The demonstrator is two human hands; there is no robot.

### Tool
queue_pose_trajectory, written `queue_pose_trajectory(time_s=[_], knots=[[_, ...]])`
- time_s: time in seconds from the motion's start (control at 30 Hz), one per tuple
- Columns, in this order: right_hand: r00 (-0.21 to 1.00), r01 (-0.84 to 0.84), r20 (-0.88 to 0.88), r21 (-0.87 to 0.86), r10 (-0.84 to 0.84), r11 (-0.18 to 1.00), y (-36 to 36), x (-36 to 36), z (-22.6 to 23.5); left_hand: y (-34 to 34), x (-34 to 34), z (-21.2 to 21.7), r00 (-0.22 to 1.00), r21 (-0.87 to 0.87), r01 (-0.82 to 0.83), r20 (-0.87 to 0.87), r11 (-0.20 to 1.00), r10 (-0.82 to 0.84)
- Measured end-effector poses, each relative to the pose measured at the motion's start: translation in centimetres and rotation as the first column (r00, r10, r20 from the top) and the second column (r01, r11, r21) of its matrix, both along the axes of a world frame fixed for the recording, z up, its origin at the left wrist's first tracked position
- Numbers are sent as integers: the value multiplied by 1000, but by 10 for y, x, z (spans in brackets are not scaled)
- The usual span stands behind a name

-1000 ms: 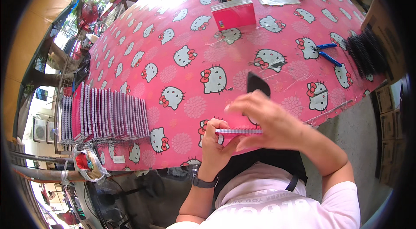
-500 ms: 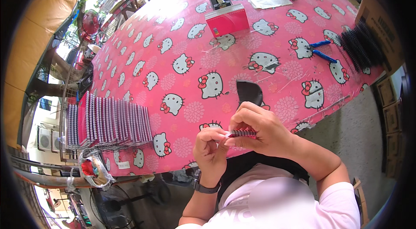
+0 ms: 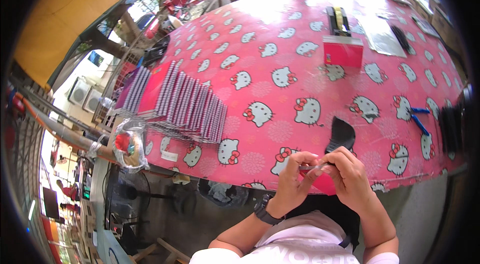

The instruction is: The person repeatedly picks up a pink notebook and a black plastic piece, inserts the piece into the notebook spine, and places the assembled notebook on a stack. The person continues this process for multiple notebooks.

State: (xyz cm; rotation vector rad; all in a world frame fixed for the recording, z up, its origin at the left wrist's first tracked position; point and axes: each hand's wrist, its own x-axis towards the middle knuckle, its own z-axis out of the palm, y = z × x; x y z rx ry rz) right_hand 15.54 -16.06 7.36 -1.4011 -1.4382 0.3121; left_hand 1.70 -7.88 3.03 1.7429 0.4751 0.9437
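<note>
My left hand (image 3: 291, 176) and my right hand (image 3: 351, 176) both grip a small pink spiral-bound notebook (image 3: 311, 167), held edge-on at the near edge of the table (image 3: 320, 24). A wristwatch sits on my left wrist. A black sheet (image 3: 341, 134) lies on the pink cat-print cloth just beyond my right hand. A long row of pink spiral notebooks (image 3: 182, 100) lies overlapped on the table to my left.
A red box (image 3: 342, 53) and a black tape dispenser (image 3: 337, 18) stand at the far middle. Blue-handled pliers (image 3: 417, 118) and a black bundle (image 3: 452, 129) lie at the right. A clear bag with red contents (image 3: 129, 145) hangs at the left edge. Clear sleeves (image 3: 382, 36) lie far right.
The view has shifted, so the table sits lower and nearer. My hands stay together on the small notebook, now turned more edge-on, with fingers working along its spiral side.
</note>
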Motion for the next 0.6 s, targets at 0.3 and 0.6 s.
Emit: queue_pose_trajectory(time_s=[0.3, 0.6], knots=[[998, -38, -58, -34, 36, 999, 4, -4, -1, 8, -11, 5, 998, 190, -69, 16, 979, 67], [999, -26, 34, -21, 27, 999, 5, 0, -4, 19, -22, 36, 984, 368, 16, -172, 930, 51]])
